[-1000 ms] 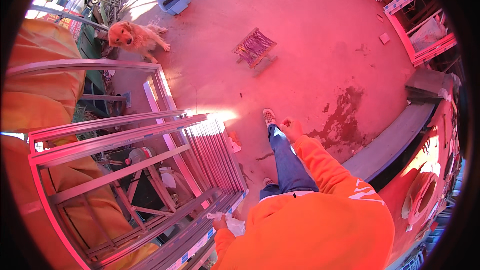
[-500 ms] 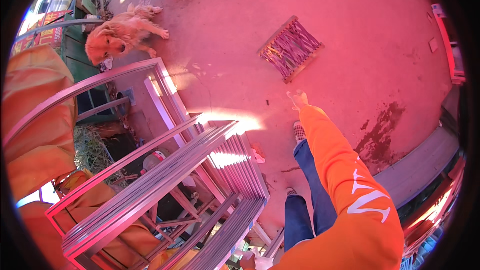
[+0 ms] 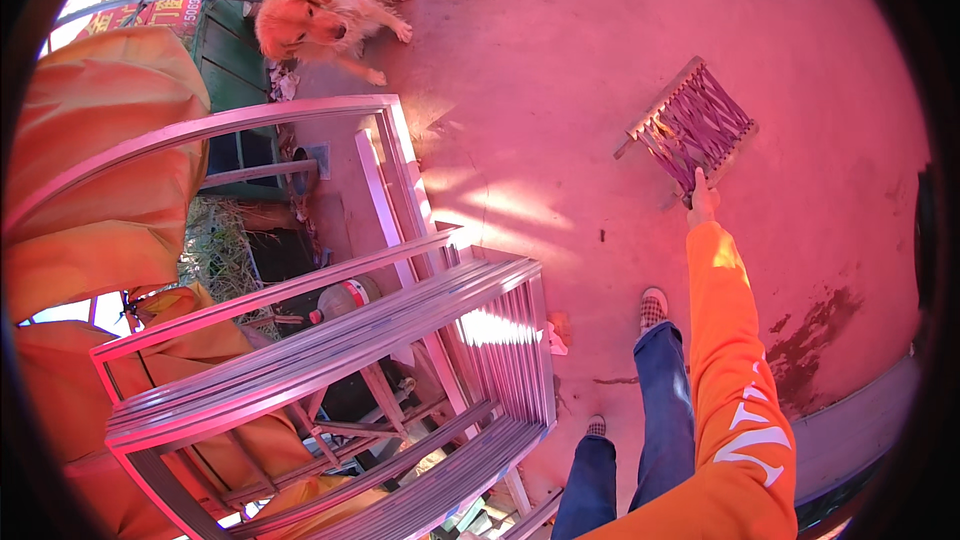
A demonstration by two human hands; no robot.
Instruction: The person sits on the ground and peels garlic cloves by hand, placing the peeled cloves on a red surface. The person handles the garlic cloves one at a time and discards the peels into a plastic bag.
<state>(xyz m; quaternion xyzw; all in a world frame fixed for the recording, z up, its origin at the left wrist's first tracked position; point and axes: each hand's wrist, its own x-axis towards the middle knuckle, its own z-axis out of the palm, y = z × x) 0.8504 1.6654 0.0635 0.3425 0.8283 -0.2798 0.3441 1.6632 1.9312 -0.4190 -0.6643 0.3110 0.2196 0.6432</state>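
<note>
My right hand [image 3: 702, 202], at the end of an orange sleeve, reaches down to the near edge of a flat bundle of thin metal strips [image 3: 692, 126] lying on the reddish concrete ground. The fingers touch the bundle's lower corner; whether they are closed on it cannot be seen. My left hand is out of view. My legs in blue jeans and checked shoes [image 3: 652, 308] stand just below the bundle.
A stack of aluminium frames [image 3: 400, 330] leans on the left, in front of orange fabric [image 3: 100, 170]. A golden dog [image 3: 325, 18] lies at the top beside a green cabinet [image 3: 235, 70]. A dark stain [image 3: 815, 340] marks the ground at the right.
I have walked forward toward the strip bundle. My right arm has stretched out and down, and the hand now meets the bundle's edge. The dog stays where it was.
</note>
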